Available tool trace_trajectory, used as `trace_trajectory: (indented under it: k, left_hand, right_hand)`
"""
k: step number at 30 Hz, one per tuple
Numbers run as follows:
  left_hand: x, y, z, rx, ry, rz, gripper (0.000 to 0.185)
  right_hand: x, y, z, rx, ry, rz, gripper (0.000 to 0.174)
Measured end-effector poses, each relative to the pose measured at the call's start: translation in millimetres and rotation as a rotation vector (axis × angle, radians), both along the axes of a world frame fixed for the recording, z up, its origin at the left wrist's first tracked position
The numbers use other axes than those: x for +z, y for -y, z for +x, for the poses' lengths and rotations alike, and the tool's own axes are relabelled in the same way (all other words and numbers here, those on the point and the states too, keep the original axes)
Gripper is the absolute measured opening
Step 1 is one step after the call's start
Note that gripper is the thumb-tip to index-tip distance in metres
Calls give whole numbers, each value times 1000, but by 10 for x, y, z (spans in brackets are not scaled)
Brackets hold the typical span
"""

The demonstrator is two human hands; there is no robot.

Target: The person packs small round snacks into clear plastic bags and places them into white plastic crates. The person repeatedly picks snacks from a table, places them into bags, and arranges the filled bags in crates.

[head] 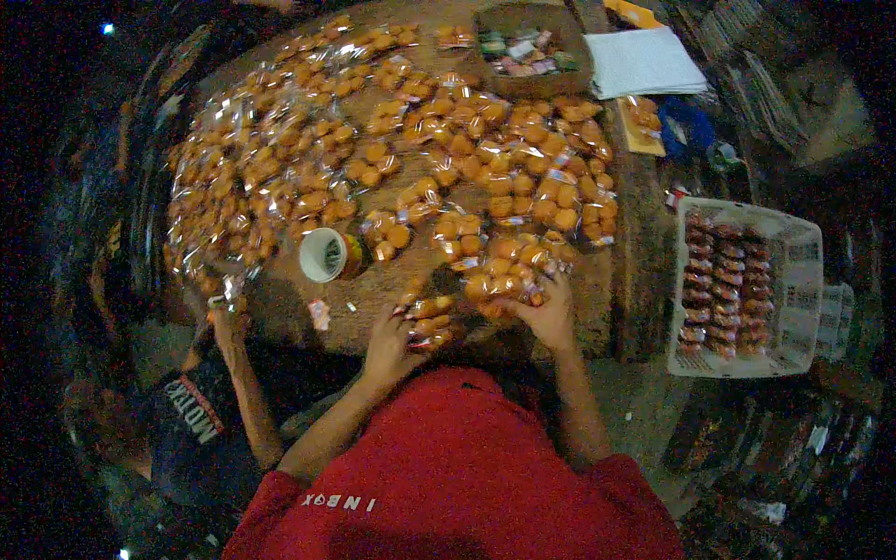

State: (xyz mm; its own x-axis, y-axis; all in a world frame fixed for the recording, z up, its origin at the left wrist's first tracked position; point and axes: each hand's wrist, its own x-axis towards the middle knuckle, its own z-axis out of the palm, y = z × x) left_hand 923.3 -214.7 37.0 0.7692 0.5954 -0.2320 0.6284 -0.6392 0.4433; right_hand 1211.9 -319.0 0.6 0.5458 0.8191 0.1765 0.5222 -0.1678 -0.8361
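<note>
Near the table's front edge, my left hand (394, 348) grips a stack of clear plastic packs of round orange-brown baked goods (432, 320). To its right, my right hand (549, 313) has its thumb and fingers around more of these clear packs (505, 274). Which packs there are held and which only lie beneath is hard to tell. Single packs (458, 234) lie just beyond both hands. Left of them, a white-rimmed tub (323, 255) rests on its side, its mouth towards me.
Many similar packs (280, 161) cover the wooden table (378, 308). A box (532, 80) of small packets and white sheets (644, 63) sit at the back right. On the right stands a plastic crate (794, 294) with rows of darker packs. A co-worker's hand (229, 323) works at the left.
</note>
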Motion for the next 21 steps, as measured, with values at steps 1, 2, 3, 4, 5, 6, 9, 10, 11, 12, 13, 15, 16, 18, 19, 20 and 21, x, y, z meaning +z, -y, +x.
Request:
trace_trajectory:
  k: [1, 2, 3, 4, 5, 6, 9, 10, 11, 12, 13, 15, 16, 18, 19, 20, 21]
  left_hand:
    - [33, -6, 8, -1, 112, 36, 50]
    - [65, -25, 27, -18, 147, 66, 53]
    - [98, -50, 60, -37, 185, 99, 57]
    - [135, -74, 123, -29, 218, 130, 60]
    - [171, -118, 208, -21, 250, 162, 63]
    - [227, -127, 306, 11, 272, 190, 65]
    - [437, -217, 801, 2, 356, 206, 72]
    - [485, -265, 1119, 74, 414, -21, 73]
    - [550, -279, 1455, 110, 439, -135, 73]
    - [642, -282, 1798, 42, 522, -120, 73]
    - [751, -269, 2138, -63, 582, 18, 73]
    - [981, -159, 2902, -248, 658, 177, 71]
    - [1072, -50, 3363, -329, 674, 196, 70]
    - [1240, 267, 4372, -436, 784, 79, 65]
    - [1313, 432, 4860, -575, 867, -30, 62]
    - [1370, 592, 5353, -666, 947, -3, 59]
    - [1396, 801, 5742, -724, 925, -132, 57]
  right_hand:
    - [159, 186, 122, 120, 114, -64, 45]
    - [320, 371, 243, 241, 220, -133, 48]
    - [473, 538, 339, 359, 321, -206, 52]
    - [616, 675, 413, 397, 459, -224, 56]
    - [744, 786, 486, 418, 455, -301, 57]
    - [868, 897, 567, 437, 447, -376, 58]
    - [1251, 1170, 898, 563, 460, -402, 61]
    - [1382, 1266, 1038, 574, 434, -405, 63]
    - [1521, 1362, 1200, 589, 405, -403, 64]
    - [1661, 1448, 1408, 591, 516, -361, 53]
    - [1833, 1571, 1585, 566, 456, -378, 52]
    - [2205, 1916, 1995, 526, 360, -445, 52]
    - [2368, 2060, 2230, 547, 428, -393, 52]
    - [2668, 2369, 2729, 580, 598, -651, 48]
    - [2795, 2512, 2959, 600, 727, -808, 45]
    - [2902, 2660, 3208, 608, 680, -810, 46]
    - [2999, 2812, 3386, 620, 668, -846, 46]
